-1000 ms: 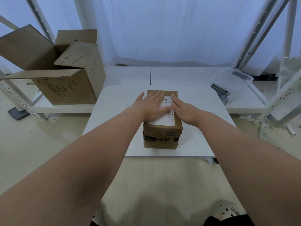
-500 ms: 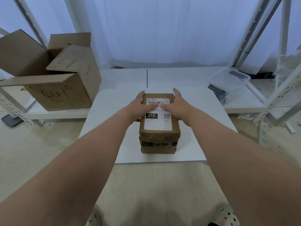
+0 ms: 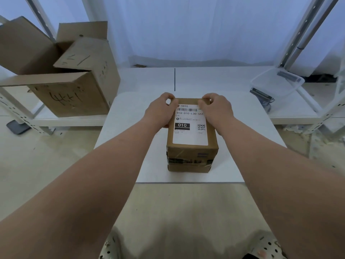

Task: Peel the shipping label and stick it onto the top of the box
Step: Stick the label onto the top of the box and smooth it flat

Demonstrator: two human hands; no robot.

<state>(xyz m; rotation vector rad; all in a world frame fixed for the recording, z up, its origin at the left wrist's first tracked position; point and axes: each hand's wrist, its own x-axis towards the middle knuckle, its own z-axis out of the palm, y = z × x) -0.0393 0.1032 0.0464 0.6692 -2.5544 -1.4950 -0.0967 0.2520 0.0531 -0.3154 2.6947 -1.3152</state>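
Note:
A small brown cardboard box (image 3: 192, 156) stands in the middle of the white table (image 3: 121, 146). A white shipping label (image 3: 190, 133) with a barcode, "010" and a QR code lies flat on its top. My left hand (image 3: 160, 111) is at the box's far left corner, fingers curled over the top edge and touching the label's corner. My right hand (image 3: 217, 108) mirrors it at the far right corner, fingers curled on the label's other far corner. Both hands grip the box from its sides.
A large open cardboard box (image 3: 74, 94) with handwriting sits on a low shelf at the left. A clear plastic tub (image 3: 276, 85) rests on the shelf at the right, beside metal rack posts (image 3: 298, 38). White curtains hang behind.
Both hands slid from lying flat on the label to the box's far corners and curled their fingers. The label's print is now uncovered.

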